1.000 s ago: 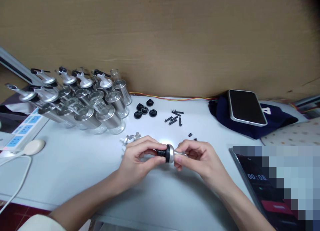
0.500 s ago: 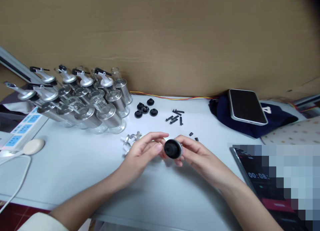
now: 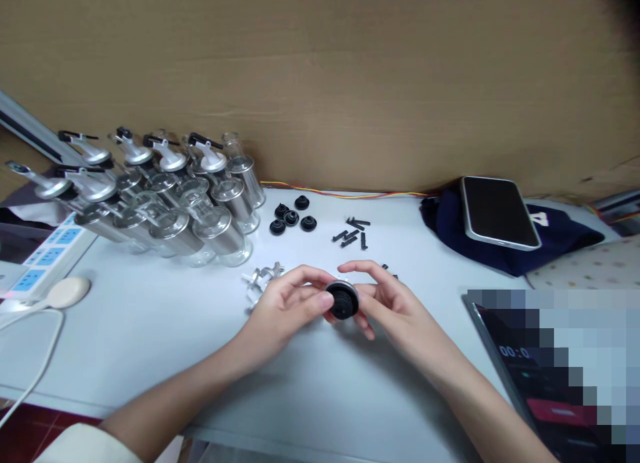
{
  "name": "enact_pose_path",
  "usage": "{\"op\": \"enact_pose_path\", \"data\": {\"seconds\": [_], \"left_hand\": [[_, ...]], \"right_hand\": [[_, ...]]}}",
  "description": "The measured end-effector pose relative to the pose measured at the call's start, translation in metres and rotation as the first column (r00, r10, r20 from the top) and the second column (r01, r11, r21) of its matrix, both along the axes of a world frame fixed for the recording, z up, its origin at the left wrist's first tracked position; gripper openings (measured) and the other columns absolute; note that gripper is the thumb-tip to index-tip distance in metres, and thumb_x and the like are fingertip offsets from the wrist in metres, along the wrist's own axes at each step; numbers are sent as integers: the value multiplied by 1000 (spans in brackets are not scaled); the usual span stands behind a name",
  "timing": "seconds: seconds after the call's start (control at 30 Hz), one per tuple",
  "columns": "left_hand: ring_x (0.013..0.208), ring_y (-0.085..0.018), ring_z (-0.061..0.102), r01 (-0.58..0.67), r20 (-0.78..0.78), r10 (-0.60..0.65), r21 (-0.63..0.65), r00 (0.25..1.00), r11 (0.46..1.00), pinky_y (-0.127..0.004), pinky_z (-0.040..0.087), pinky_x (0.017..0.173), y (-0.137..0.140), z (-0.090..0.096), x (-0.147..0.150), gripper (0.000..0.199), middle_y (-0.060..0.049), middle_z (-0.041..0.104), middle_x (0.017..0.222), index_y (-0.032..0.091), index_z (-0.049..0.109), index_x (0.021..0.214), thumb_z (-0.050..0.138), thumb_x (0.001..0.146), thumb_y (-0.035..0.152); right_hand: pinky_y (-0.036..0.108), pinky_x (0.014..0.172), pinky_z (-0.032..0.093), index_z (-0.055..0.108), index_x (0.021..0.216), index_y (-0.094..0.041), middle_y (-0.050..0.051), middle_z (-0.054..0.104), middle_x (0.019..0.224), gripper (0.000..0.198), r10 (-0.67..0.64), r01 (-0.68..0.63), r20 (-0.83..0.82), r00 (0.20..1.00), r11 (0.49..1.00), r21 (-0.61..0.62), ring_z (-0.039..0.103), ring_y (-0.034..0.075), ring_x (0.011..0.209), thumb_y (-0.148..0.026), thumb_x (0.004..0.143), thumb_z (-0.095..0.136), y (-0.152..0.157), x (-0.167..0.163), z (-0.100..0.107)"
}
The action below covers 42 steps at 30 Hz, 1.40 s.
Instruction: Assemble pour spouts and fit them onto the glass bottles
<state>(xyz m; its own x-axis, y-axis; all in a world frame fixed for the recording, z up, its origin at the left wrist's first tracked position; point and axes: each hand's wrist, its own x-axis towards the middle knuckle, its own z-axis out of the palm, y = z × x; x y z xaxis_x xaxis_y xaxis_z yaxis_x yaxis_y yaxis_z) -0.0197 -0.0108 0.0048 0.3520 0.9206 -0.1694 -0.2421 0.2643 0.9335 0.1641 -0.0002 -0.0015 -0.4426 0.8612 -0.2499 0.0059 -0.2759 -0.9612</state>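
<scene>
My left hand [image 3: 297, 296] grips a bottle pourer [image 3: 343, 301], the thumb pressed on its rim. The pourer's ribbed black stopper faces me, ringed by a silver collar; its spout side is mostly hidden. At the collar's right edge, my right hand [image 3: 393, 299] keeps its thumb and middle finger on the pourer, while its index finger is lifted above. Silver spout pieces [image 3: 260, 283] lie just beyond my left hand. Farther back are several black stoppers [image 3: 291, 217] and a group of small black levers [image 3: 351, 235]. Tiny black caps [image 3: 385, 268] are partly hidden behind my right hand.
Glass bottles with metal sleeves [image 3: 220, 233] stand at the left, several topped with pourers. A power strip [image 3: 47, 256] with a white plug and cable lies beside them. At right are a phone [image 3: 500, 213] on a dark blue cap [image 3: 450, 243] and a timer screen [image 3: 540, 376].
The left hand has closed onto the pourer, which has tilted so its stopper points more downward. My right index finger has lifted off it.
</scene>
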Motion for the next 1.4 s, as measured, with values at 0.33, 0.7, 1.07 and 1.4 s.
{"op": "enact_pose_path", "data": {"seconds": [0.33,0.7,1.07,1.4], "left_hand": [[59,-12,67,-68,98,86,-175,991,982,-26,53,63,4,-7,5,44,2,65,74,18,49,93,77,73,44],[66,-14,67,124,78,-116,-112,990,986,-30,54,66,-2,-8,5,42,0,63,79,20,43,98,71,79,43],[61,-14,68,159,153,-141,-111,978,981,-28,54,62,-4,-8,4,41,2,66,72,21,38,89,70,80,45],[59,-12,64,135,2,-135,-74,991,988,-26,49,61,-8,-11,4,50,2,62,72,22,36,86,70,75,57]], "right_hand": [[29,68,53,55,114,-23,1,62,76,44,-40,41,-9,999,990,133,62,15,69,-55,85,60,-6,-7,5],[23,52,44,62,95,-19,-2,58,65,31,-62,60,9,998,989,134,51,11,53,-49,84,62,-5,-8,4],[26,59,47,64,98,-19,0,64,66,32,17,-15,-10,1000,979,201,59,13,58,-49,87,59,-8,-7,9],[28,61,45,55,97,-20,1,63,72,31,109,-97,-82,991,985,141,61,16,63,-49,87,57,-10,-7,3]]}}
